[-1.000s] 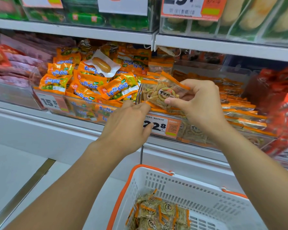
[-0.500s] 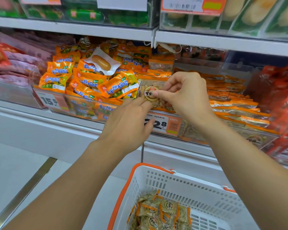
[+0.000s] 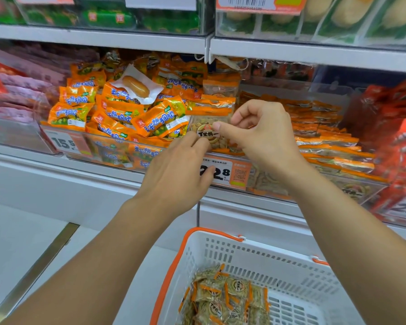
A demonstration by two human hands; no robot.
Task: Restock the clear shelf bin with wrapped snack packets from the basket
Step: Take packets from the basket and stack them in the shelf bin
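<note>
right hand (image 3: 258, 134) | packet (image 3: 208, 134) lowered into bin (image 3: 314, 181) | left hand (image 3: 176, 170) unchanged

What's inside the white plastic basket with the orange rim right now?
The white plastic basket holds a heap of clear orange-edged snack packets with round labels. Anything beneath the heap, and the basket's lower part, is out of sight.

Counts at the shelf
Two hands (image 3: 178, 174) (image 3: 260, 134), one basket (image 3: 220, 245) below them, one sausage pack (image 3: 136, 85) up-left, three price tags nearby
</note>
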